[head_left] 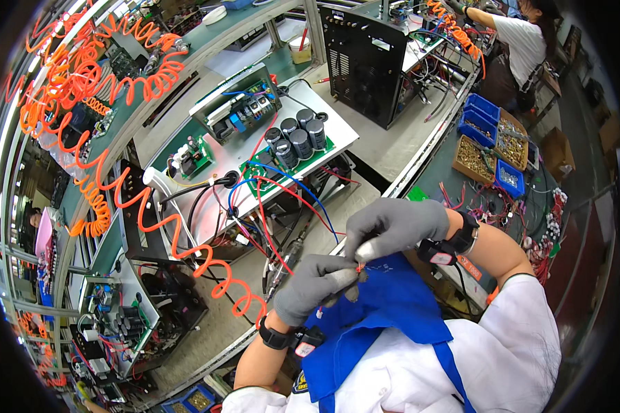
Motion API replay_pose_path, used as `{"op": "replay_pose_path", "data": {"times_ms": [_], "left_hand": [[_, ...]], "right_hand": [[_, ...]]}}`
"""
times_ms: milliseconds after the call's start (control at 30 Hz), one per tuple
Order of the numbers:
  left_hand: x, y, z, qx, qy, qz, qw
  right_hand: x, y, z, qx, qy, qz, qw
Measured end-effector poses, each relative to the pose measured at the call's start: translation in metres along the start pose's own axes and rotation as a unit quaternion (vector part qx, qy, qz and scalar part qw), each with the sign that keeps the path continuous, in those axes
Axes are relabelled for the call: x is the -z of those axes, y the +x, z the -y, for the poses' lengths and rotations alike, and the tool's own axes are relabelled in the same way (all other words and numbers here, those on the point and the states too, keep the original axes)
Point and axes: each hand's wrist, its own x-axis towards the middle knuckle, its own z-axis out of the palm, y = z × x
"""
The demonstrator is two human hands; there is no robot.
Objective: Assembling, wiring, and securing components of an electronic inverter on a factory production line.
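Gloved left hand (312, 288), gloved right hand (397, 226), small red piece (359, 268) between fingers, blue apron (386, 303) beneath, black capacitors (301, 144) beyond

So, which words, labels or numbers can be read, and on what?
Orange strip by the right forearm: pale printed characters, which I won't copy out.
Label on the left wrist device: too small to read.
Label on the right wrist device: likewise.
Badge on the white shirt: too blurred.
Black cabinet: pale marks, too small.
Reddish piece at the gloved fingers: no readable lettering.
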Motion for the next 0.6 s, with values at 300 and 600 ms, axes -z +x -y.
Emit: {"op": "replay_pose_path", "data": {"times_ms": [300,600], "left_hand": [[0.002,-0.002,-0.006,0.021,0.030,0.013,0.999],[0.000,-0.006,0.009,-0.074,-0.012,-0.043,0.996]], "right_hand": [[0.005,0.012,-0.011,0.057,-0.051,0.013,0.997],[-0.016,0.014,-0.018,0.036,0.134,-0.023,0.990]]}}
